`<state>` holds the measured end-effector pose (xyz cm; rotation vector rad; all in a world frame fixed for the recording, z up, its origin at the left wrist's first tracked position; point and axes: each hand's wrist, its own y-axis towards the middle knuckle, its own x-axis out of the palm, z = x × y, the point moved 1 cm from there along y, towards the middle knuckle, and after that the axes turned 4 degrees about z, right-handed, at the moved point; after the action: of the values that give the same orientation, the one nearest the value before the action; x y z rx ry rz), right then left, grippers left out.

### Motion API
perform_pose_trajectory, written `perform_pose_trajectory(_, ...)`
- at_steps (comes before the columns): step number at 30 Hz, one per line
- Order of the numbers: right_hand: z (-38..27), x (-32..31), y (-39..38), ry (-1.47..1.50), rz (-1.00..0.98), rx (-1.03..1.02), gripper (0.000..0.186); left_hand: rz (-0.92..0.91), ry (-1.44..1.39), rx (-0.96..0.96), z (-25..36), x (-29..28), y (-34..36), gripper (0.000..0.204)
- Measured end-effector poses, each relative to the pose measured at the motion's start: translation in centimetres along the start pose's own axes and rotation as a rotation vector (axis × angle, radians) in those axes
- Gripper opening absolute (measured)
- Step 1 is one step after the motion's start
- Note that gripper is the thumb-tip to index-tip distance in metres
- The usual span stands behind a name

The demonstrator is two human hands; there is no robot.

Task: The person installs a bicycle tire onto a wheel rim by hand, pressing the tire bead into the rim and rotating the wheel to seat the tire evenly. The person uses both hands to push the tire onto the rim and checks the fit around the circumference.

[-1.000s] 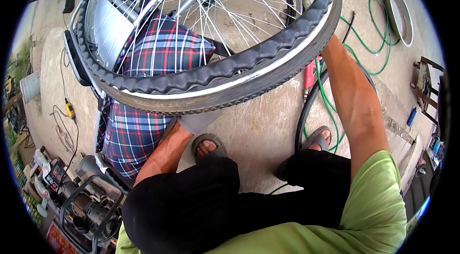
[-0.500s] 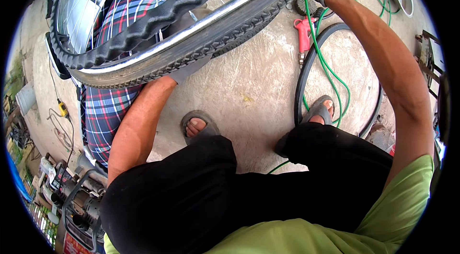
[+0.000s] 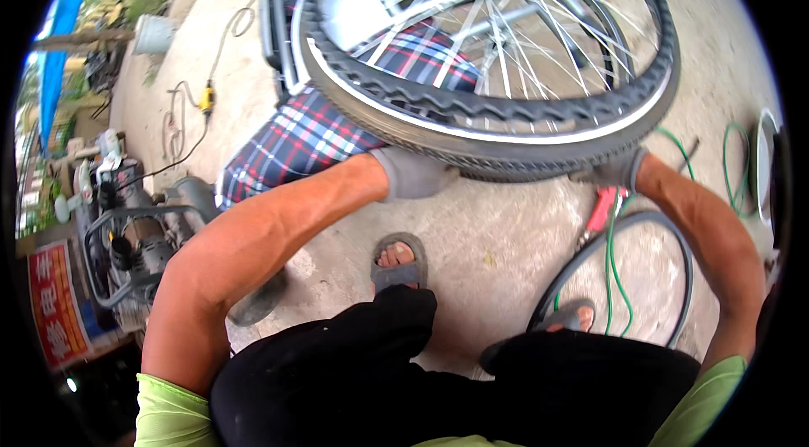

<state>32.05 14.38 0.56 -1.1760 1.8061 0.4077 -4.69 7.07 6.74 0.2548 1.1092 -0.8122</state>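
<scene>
Wheelchair wheel (image 3: 522, 108) overlies the plaid cushion (image 3: 312, 133) at its left; the gloved right hand (image 3: 619, 169) has come nearer the gloved left hand (image 3: 420, 174) along its near edge, probably steadying both sides. Both touch the tyre (image 3: 497, 149); whether fingers clench, I cannot tell.

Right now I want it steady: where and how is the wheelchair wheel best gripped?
Grip the tire along its near edge, probably from the person's side, between left hand and right hand: this curved stretch lies exposed, while spokes crowd the middle.
</scene>
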Motion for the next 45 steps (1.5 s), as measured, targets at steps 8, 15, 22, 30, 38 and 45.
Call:
perform_pose_trajectory(8, -3.6, -3.9, 2.5, -0.048, -0.15, -0.047, 0.042, -0.077, -0.112, -0.28, 6.5, -8.7, -5.2, 0.049)
perform_pose_trajectory(15, -2.6, -3.7, 1.5, -0.02, -0.043, -0.117, 0.05, -0.321, 0.019, -0.335, 8.0, -5.2, -4.4, 0.053)
perform_pose_trajectory(22, -1.9, -3.6, 2.2, -0.094, -0.15, -0.085, 0.054, 0.289, -0.058, -0.241, 9.2, 1.7, 3.7, 0.045)
perform_pose_trajectory(30, -3.5, -4.9, 2.6, -0.107, -0.187, -0.073, 0.063, 0.19, -0.179, -0.374, 9.6, -1.4, 7.8, 0.034)
perform_pose_trajectory(38, -3.9, -5.3, 2.8, -0.075, -0.227, -0.013, 0.059, 0.36, -0.391, -0.35, 2.8, 9.5, 7.7, 0.034)
perform_pose_trajectory(45, -1.6, -5.1, 1.3, -0.081, -0.233, -0.018, 0.054, 0.443, -0.108, -0.106, 8.2, 4.2, 6.5, 0.054)
